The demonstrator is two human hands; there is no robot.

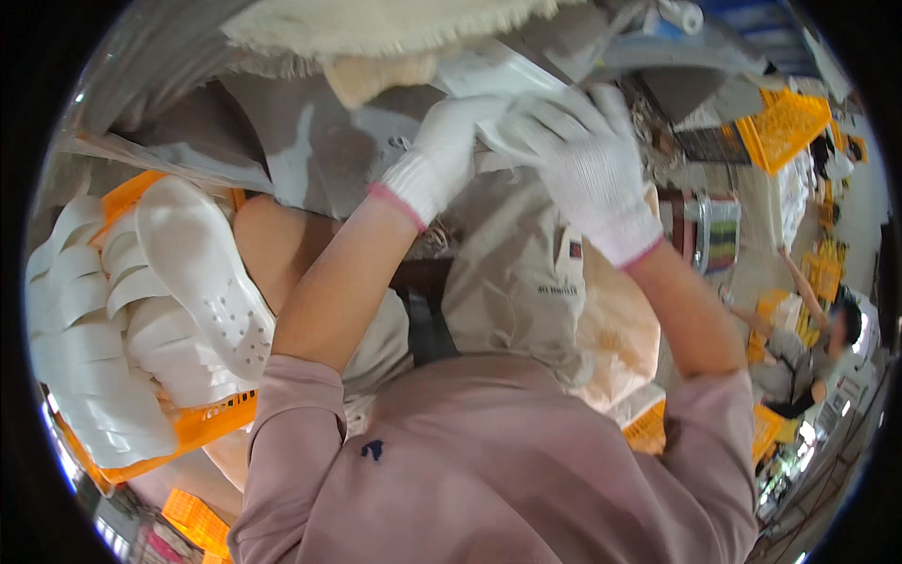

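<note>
White and smooth, a moulded piece (507, 146) sits between the person's two gloved hands, near the top middle of the view, in front of a grey-covered surface (324, 155) and below a frayed cream cloth (376, 33). The left hand (460, 132) reaches in with its fingers bent toward the piece; their tips are lost beside the other hand, so I cannot tell how firmly they close. The right hand (578, 150) lies over the piece from the other side, fingers slightly fanned (its thumb is hidden, so whether it pinches I cannot tell either).

The piece looks like light foam or rubber, probably springy and hard to break, though its smooth skin may slip a little under knit fabric. Holding it by the two ends, or by a thicker edge, would likely serve better than squeezing a thin wall, which could flex.

At the person's left, an orange crate (221, 420) is heaped with white clogs (193, 268), the topmost showing small holes at one end. Well off to the right stand another yellow-orange crate (789, 127) and a co-worker (794, 367) with an arm raised.
</note>
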